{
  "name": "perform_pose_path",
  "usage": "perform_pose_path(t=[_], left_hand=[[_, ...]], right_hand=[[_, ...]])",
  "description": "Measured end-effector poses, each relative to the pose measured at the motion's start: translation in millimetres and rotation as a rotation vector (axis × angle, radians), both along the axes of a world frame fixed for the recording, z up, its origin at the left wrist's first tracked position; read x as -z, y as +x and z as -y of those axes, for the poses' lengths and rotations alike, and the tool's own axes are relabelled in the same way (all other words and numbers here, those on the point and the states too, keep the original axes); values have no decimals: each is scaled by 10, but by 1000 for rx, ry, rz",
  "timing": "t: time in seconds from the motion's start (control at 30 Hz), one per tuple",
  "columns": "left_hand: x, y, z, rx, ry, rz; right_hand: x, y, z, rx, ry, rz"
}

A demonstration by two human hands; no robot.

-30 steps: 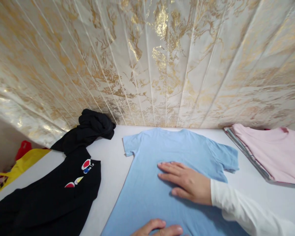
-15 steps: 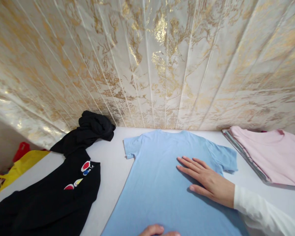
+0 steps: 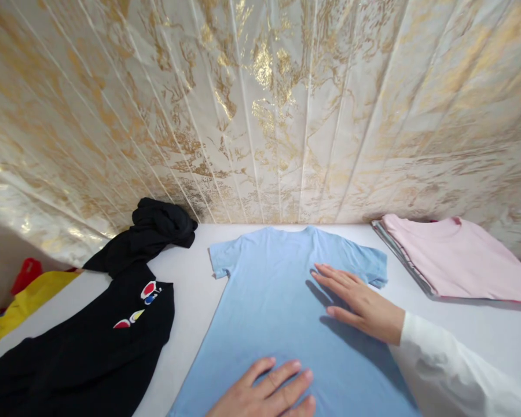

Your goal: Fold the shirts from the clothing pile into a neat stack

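Note:
A light blue T-shirt (image 3: 260,301) lies spread on the white table, its collar toward the back and a short sleeve out to each side. On its lower middle rests my left hand (image 3: 267,394), fingers spread and flat; its wrist is cut off by the frame's bottom edge. My right hand (image 3: 364,304), in a white sleeve, is over the shirt's right side with fingers outstretched. A shadow shows beneath it, so it seems slightly raised from the fabric. Neither hand grips anything.
Left of the shirt lies a black garment (image 3: 91,341) with a colourful print, and a bunched black cloth (image 3: 162,226) behind it. Yellow fabric (image 3: 39,295) and a red item (image 3: 26,275) are at far left. Folded clothes, a pink shirt (image 3: 455,260) on top, sit right. A gold-patterned curtain (image 3: 252,116) hangs behind.
My left hand has come further into view, up onto the shirt's lower middle. My right hand has shifted slightly left and up and looks lifted. The camera view has turned a little.

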State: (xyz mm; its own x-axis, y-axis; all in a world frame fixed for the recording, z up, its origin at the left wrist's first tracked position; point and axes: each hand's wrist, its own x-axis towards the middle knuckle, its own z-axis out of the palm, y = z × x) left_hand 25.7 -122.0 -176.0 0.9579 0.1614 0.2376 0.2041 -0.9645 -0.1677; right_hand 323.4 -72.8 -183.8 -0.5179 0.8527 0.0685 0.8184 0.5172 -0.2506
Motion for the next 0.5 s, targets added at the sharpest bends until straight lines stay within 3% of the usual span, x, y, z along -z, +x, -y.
perform_pose_path(t=[0.13,0.2,0.37,0.5], left_hand=[[-6,109,-37,-16,-39,-74],[51,136,-32,-22,-113,-97],[185,133,18,-148,-255,-65],[168,96,-6,-129,-282,-93]], right_hand=[[72,-99,334,-89,5,-28],[139,-1,278,-58,42,-8],[270,343,-60,201,151,91],[304,337,-40,189,188,133]])
